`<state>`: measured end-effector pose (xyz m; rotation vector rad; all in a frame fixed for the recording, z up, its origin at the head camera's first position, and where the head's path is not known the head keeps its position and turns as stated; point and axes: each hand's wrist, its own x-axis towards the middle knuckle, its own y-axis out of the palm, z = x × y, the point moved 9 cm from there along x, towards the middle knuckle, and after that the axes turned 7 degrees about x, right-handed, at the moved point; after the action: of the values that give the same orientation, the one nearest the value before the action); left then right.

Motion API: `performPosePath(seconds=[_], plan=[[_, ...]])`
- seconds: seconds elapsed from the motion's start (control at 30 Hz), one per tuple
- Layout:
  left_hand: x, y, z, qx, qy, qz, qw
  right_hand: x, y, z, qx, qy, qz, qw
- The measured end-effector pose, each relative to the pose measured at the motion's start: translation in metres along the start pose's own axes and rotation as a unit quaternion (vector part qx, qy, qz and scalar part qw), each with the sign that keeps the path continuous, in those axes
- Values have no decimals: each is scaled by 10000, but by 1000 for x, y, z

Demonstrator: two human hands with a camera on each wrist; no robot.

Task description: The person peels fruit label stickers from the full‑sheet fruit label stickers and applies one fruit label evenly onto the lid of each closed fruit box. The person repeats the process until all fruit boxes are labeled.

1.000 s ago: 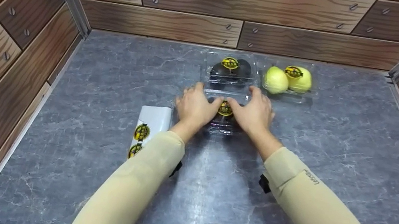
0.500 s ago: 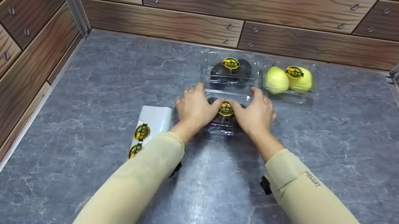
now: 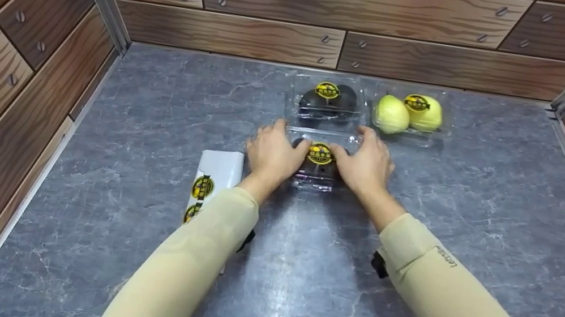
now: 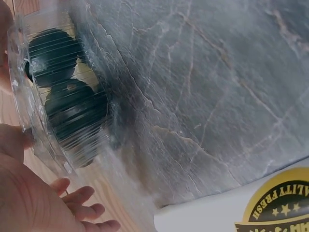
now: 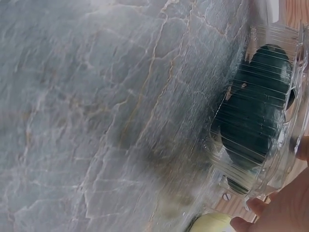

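A clear plastic clamshell box [image 3: 315,180] of dark avocados [image 5: 251,116] sits mid-table, a round yellow-and-black sticker [image 3: 321,154] on its lid. My left hand [image 3: 273,152] is at its left side, thumb by the lid's edge; in the left wrist view the fingers [image 4: 79,195] spread loosely past the box's corner. On the opposite side is my right hand [image 3: 369,164], its thumb over the lid near the sticker. The right wrist view shows that hand's relaxed fingers [image 5: 256,208] by the end of the box. Both palms hide the box's sides.
Right behind stands another clear box of avocados [image 3: 328,103], beside a box of yellow-green fruit [image 3: 393,115]. A white packet [image 3: 221,162] with matching stickers lies left of the left hand, partly under the sleeve. Wood-patterned walls [image 3: 268,38] enclose the grey marbled table [image 3: 481,203].
Both thumbs have slid slightly apart, uncovering more of the sticker, and the right hand has shifted a little to the right. The box stays in the same spot.
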<state>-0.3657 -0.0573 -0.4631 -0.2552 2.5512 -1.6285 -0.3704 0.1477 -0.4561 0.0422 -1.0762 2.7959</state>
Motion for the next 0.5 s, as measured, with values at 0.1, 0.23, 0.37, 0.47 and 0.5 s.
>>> performPosePath(seconds=[0.1,0.23,0.37,0.47,0.5], plan=[[-1,0,1,20,-4,-9,10000,-1,-1,-2,19,42,-13,10000],[-3,1,1,31,-7,32,10000,-3,-3,-4,62,60,-8,10000],[-5,3,0,99,-13,126,9999,-5,-3,-6,82,68,27,9999],[-7,4,-1,178,-26,167,9997,-6,-1,-6,66,77,71,9999],[-8,4,-2,192,-27,167,9997,-6,-1,-5,53,86,78,9999]])
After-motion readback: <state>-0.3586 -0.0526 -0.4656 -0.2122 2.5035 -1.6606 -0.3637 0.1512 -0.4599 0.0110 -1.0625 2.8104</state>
